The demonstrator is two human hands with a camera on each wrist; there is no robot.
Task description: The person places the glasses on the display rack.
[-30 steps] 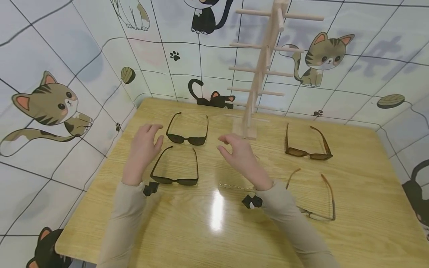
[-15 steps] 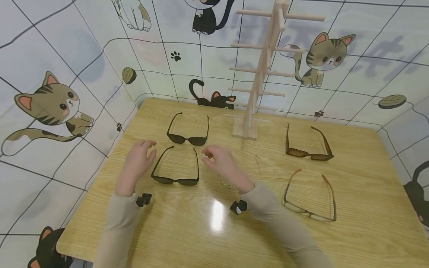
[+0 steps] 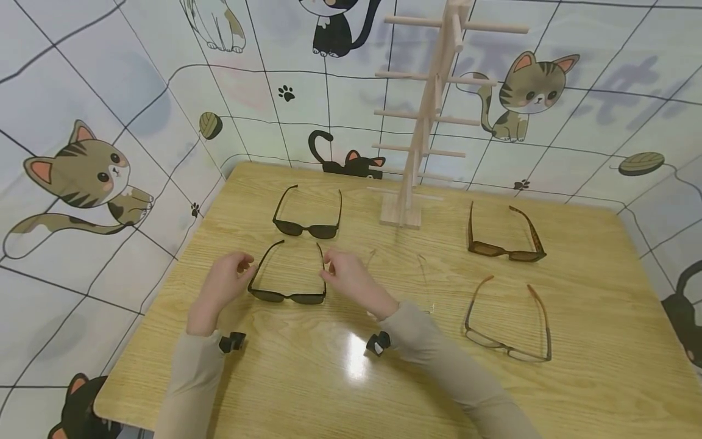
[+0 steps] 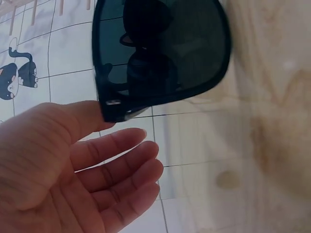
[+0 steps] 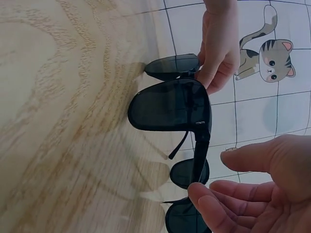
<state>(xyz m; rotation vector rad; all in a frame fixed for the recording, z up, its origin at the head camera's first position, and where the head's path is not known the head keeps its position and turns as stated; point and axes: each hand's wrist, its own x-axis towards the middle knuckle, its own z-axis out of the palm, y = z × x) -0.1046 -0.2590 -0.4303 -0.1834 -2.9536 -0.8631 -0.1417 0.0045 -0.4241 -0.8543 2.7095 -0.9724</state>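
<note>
Black sunglasses (image 3: 307,299) lie on the table with both temples unfolded toward the wall. At their left temple is my left hand (image 3: 219,286), its fingers loosely bent. In the left wrist view the thumb of that hand (image 4: 43,155) reaches the corner of the sunglasses (image 4: 165,48), while the other fingers stay apart from it. My right hand (image 3: 353,277) is beside the right temple. The right wrist view shows a fingertip of this hand (image 5: 286,170) overlapping the temple of the sunglasses (image 5: 165,107), with the thumb held away.
A second pair of black sunglasses (image 3: 322,231) lies just behind. A wooden peg stand (image 3: 392,213) rises near the wall. Brown sunglasses (image 3: 523,256) and clear-lens glasses (image 3: 547,341) are at right. My right forearm partly hides thin wire glasses (image 3: 421,263).
Both hands have come down and toward me, from beside the far sunglasses to the temples of the near pair. The right hand has also moved left. No glasses have moved.
</note>
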